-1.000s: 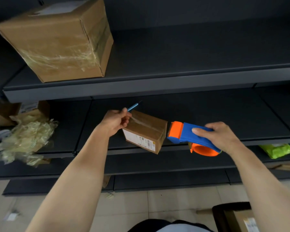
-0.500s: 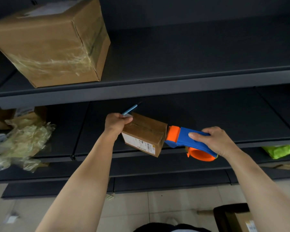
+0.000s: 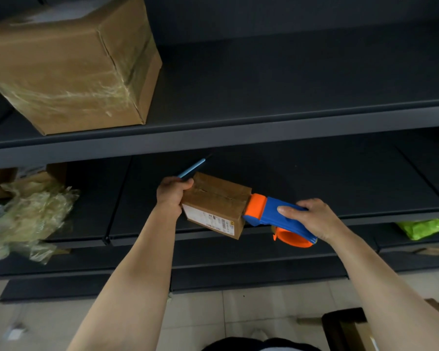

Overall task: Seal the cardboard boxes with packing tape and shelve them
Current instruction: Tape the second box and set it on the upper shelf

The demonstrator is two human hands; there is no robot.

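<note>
Dark grey shelving (image 3: pixel 289 133) fills most of the view, several tiers, seen from below and in front. Tiled floor (image 3: pixel 213 315) under it. Large cardboard box (image 3: pixel 69 64) sits on the upper shelf at far left, flush to the front edge, glossy wrinkled tape across its front face and right corner. Wad of crumpled clear plastic wrap (image 3: pixel 28 219) on the middle shelf at left, brown cardboard scraps just behind it. Small cardboard box (image 3: pixel 213 206) is off the shelves, held in the air in front of the middle tier, tilted, white label side facing down toward the camera, wrinkled tape along its top seam. Left hand (image 3: pixel 171 195) has its grip closed on the box's left end, thumb on top. Blue-and-orange tape dispenser (image 3: pixel 264 211): orange head is touching the box's right top edge, orange roll ring hangs below the handle. Right hand (image 3: pixel 314 219) has its grip wrapped over the blue handle, index finger stretched forward along it. Black bin (image 3: pixel 340 323) on the floor bottom right, cardboard inside, mostly cropped. Green bag (image 3: pixel 420 228) on a lower shelf at far right. Thin blue pen (image 3: pixel 192 168) sticks up out of the left fist, pointing at the shelf.
</note>
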